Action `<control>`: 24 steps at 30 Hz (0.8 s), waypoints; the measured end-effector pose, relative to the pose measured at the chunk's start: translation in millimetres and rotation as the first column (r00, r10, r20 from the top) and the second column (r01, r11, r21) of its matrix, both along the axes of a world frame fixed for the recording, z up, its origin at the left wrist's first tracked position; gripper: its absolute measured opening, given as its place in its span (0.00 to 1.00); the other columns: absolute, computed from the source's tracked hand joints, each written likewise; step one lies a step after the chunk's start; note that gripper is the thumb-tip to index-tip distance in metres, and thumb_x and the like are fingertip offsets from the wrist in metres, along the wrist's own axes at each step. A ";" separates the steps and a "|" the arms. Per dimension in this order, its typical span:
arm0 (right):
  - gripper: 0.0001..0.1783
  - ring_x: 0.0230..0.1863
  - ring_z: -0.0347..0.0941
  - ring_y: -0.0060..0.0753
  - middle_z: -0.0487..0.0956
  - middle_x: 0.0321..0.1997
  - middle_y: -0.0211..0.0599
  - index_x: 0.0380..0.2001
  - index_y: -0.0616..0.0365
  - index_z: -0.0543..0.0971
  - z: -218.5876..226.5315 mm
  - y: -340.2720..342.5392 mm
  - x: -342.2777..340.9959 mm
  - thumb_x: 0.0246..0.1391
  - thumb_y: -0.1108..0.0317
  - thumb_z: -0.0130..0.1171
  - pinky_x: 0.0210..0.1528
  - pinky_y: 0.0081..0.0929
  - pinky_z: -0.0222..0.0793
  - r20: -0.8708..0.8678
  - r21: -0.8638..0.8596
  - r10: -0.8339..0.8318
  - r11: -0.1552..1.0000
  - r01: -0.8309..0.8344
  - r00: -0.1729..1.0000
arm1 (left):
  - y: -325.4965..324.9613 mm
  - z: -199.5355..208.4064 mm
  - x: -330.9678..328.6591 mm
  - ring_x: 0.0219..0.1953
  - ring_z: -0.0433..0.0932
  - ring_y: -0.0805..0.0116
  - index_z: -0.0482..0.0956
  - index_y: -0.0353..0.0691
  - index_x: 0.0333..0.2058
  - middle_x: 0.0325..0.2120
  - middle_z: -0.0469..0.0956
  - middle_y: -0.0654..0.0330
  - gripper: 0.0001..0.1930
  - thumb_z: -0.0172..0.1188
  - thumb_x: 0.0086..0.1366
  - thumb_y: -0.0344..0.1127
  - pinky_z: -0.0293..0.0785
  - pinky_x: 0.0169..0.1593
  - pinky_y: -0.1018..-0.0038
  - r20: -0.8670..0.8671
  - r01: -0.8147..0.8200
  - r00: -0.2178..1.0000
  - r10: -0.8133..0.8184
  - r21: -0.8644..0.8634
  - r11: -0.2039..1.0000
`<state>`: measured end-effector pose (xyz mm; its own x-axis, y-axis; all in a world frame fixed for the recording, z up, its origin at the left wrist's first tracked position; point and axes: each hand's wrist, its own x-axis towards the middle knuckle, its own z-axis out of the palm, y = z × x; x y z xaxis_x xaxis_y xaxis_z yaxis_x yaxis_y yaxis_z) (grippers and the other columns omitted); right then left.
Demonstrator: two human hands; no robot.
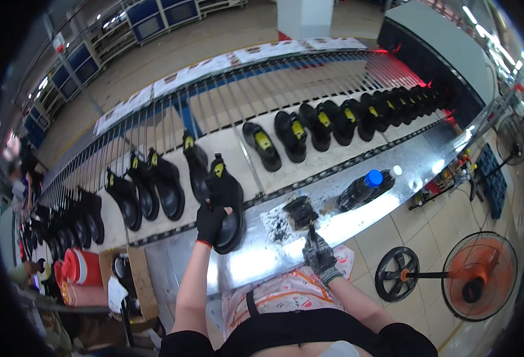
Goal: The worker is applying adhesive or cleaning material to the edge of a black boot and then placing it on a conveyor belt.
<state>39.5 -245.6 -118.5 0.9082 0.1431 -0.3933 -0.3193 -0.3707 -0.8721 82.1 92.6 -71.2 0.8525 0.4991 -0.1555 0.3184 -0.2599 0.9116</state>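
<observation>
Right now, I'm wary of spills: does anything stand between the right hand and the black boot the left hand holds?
Nothing visible stands between the right hand and the black boot in the left hand. Black smears on the metal worktop there lie flat; the dark lump and blue-capped bottle sit off that line.

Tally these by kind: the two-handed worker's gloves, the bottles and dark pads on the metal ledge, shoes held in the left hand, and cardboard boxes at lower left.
Gloves: 2 (left glove, right glove)
Bottles: 2 (blue-capped bottle, white-capped bottle)
Dark pad: 1
Held black shoe: 1
Cardboard box: 1
Total: 7
</observation>
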 end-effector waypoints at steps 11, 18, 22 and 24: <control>0.30 0.29 0.72 0.22 0.71 0.44 0.35 0.62 0.52 0.55 1.8 -5.0 -14.0 0.58 0.70 0.49 0.23 0.19 0.70 0.707 -0.539 0.404 0.839 0.073 0.580 | -49.6 -11.9 -132.9 0.50 0.72 0.68 0.61 0.34 0.58 0.49 0.72 0.57 0.33 0.62 0.58 0.40 0.65 0.54 0.72 0.222 -0.120 0.966 0.133 -0.073 0.990; 0.28 0.20 0.68 0.18 0.76 0.35 0.36 0.63 0.47 0.53 55.8 19.2 -28.2 0.61 0.69 0.44 0.18 0.15 0.67 -0.342 0.473 -0.262 0.782 0.406 0.902 | 36.5 -21.6 -35.5 0.39 0.73 0.74 0.73 0.33 0.46 0.37 0.78 0.58 0.36 0.35 0.66 0.64 0.64 0.41 0.80 0.346 0.240 0.938 -0.027 -0.591 0.770; 0.27 0.23 0.73 0.23 0.77 0.39 0.43 0.64 0.50 0.53 78.8 28.6 -43.1 0.62 0.67 0.41 0.18 0.18 0.71 -0.401 0.450 -0.239 0.790 0.417 0.884 | 35.5 -26.0 -4.2 0.37 0.72 0.67 0.78 0.33 0.32 0.35 0.76 0.55 0.42 0.27 0.64 0.69 0.65 0.43 0.76 0.230 0.427 0.902 -0.365 -0.597 0.679; 0.29 0.22 0.72 0.22 0.77 0.40 0.45 0.66 0.48 0.49 79.7 28.6 -47.7 0.63 0.66 0.41 0.18 0.19 0.72 -0.396 0.426 -0.297 0.779 0.460 0.869 | 36.5 -24.1 -1.8 0.33 0.70 0.65 0.73 0.35 0.20 0.27 0.73 0.55 0.43 0.25 0.62 0.71 0.64 0.42 0.74 0.237 0.485 0.871 -0.430 -0.560 0.672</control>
<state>-8.1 -217.0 -38.8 0.7838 0.0591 -0.6182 -0.6063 0.2881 -0.7412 80.2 129.2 -95.3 0.9716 -0.1251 -0.2009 0.2259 0.2374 0.9448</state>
